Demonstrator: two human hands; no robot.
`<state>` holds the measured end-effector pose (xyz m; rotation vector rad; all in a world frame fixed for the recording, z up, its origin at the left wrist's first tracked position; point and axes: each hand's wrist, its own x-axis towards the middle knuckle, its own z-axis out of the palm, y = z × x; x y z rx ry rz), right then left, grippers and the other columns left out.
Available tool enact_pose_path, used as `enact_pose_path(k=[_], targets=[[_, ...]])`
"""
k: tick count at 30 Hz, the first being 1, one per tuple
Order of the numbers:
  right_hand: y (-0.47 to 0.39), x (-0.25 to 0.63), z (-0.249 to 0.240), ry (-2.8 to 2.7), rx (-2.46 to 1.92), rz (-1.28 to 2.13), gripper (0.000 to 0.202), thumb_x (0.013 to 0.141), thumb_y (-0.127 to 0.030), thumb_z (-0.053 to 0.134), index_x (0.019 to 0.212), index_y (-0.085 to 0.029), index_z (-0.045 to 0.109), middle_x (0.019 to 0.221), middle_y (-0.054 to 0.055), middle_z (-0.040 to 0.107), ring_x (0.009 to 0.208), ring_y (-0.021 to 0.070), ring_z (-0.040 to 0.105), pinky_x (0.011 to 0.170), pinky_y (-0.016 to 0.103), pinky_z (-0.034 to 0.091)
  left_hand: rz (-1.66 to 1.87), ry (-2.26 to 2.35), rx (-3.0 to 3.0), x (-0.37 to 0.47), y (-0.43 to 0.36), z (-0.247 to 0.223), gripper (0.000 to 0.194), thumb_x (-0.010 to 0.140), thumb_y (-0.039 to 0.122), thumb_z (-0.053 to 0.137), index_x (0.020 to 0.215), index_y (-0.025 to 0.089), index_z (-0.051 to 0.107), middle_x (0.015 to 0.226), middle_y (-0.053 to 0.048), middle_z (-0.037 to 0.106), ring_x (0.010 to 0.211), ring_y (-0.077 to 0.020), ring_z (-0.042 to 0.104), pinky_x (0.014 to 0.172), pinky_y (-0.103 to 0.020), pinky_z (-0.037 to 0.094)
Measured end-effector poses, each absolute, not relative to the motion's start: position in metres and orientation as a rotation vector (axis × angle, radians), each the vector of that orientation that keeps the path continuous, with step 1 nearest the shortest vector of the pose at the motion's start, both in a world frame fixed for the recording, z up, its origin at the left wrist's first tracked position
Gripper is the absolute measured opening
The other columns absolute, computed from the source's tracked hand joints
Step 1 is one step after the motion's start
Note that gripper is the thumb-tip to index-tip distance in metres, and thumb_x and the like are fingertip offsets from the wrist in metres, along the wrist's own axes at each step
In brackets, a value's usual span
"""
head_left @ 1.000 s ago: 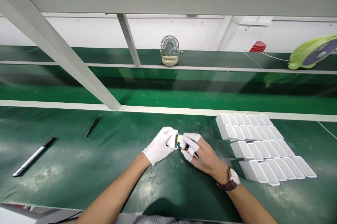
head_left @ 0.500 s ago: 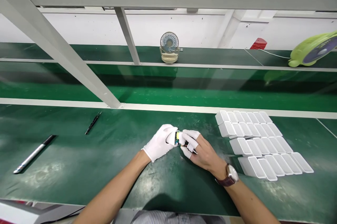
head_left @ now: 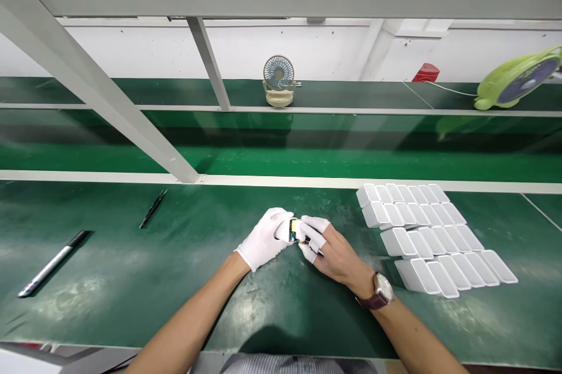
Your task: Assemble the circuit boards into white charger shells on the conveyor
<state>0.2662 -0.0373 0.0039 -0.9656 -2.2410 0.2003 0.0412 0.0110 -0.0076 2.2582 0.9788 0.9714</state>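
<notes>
My left hand [head_left: 267,237], in a white glove, is closed around a small white plastic housing [head_left: 283,230]. At the housing's open right end a circuit board [head_left: 293,230] shows, with a yellow part and dark components on it. My right hand [head_left: 327,245], with white finger covers, has its fingers pinched at that end of the board. The fingers hide much of what they grip. Both hands meet just above the green table [head_left: 246,327], in front of my body.
Rows of white plastic cases [head_left: 430,239] stand on the table at right. A black pen [head_left: 153,209] and a silver-and-black stick-shaped tool [head_left: 55,263] lie at left. A slanted metal post [head_left: 132,128] rises behind them. On the shelf are a small fan [head_left: 278,75] and a green fan [head_left: 513,81].
The hands stay together at the housing, with only slight finger movement at the right hand. The whole view has shifted a little.
</notes>
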Motion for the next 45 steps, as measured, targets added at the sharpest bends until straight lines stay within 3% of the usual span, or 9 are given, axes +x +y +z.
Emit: enact_pose_path(k=[8,16,20,24,29,35,45], targets=[[-0.037,0.265,0.001,-2.199,-0.976,0.202,0.061,0.095,-0.018,0.058,0.150,-0.019,0.033,0.137,0.018,0.053,0.125,0.0308,0.053,0.100,0.051,0.053,0.953,1.003,2.260,0.040,0.013,-0.014,0.064,0.073,0.016,0.079,0.130,0.024,0.051,0.122,-0.011,0.055,0.114,-0.0257,0.059,0.097,-0.045,0.055],[-0.039,0.262,0.004,-2.057,-0.945,0.270,0.068,0.089,-0.024,0.070,0.148,-0.018,0.036,0.124,0.017,0.060,0.116,0.0298,0.058,0.096,0.048,0.055,0.840,1.063,2.293,0.040,0.005,-0.011,0.068,0.069,0.032,0.084,0.130,0.022,0.055,0.126,-0.013,0.061,0.122,-0.0321,0.057,0.103,-0.051,0.050],[-0.042,0.266,0.008,-1.952,-0.958,0.437,0.064,0.089,-0.034,0.070,0.144,-0.019,0.042,0.115,0.014,0.061,0.106,0.0280,0.062,0.088,0.046,0.058,0.884,0.972,2.321,0.038,0.003,-0.003,0.050,0.078,0.017,0.072,0.126,0.026,0.060,0.119,-0.008,0.068,0.120,-0.0277,0.059,0.102,-0.051,0.049],[-0.042,0.265,0.006,-1.904,-0.990,0.473,0.044,0.095,-0.022,0.060,0.139,-0.022,0.050,0.123,0.014,0.060,0.114,0.0261,0.061,0.096,0.047,0.055,0.856,0.997,2.041,0.036,0.005,0.004,0.041,0.078,0.014,0.071,0.117,0.026,0.066,0.115,-0.006,0.069,0.105,-0.0209,0.065,0.094,-0.040,0.055],[-0.039,0.259,-0.001,-2.107,-0.997,0.399,0.050,0.096,-0.015,0.055,0.145,-0.024,0.045,0.146,0.014,0.046,0.133,0.0275,0.050,0.107,0.048,0.050,0.762,1.026,1.793,0.034,0.007,0.010,0.037,0.078,0.029,0.076,0.114,0.024,0.068,0.115,-0.005,0.069,0.103,-0.0214,0.068,0.094,-0.038,0.056],[-0.035,0.262,-0.003,-2.232,-0.909,0.256,0.049,0.095,-0.009,0.056,0.140,-0.026,0.049,0.137,0.015,0.052,0.129,0.0265,0.053,0.101,0.046,0.055,0.766,1.029,1.759,0.034,0.009,0.008,0.034,0.083,0.031,0.072,0.116,0.023,0.068,0.118,-0.007,0.069,0.107,-0.0223,0.067,0.097,-0.039,0.054],[-0.029,0.265,-0.006,-2.246,-0.955,0.364,0.044,0.097,-0.015,0.055,0.140,-0.026,0.049,0.136,0.015,0.051,0.125,0.0263,0.055,0.099,0.046,0.055,0.770,1.059,1.734,0.035,0.013,0.004,0.027,0.093,0.035,0.059,0.115,0.022,0.068,0.114,-0.006,0.070,0.103,-0.0208,0.068,0.094,-0.037,0.056]])
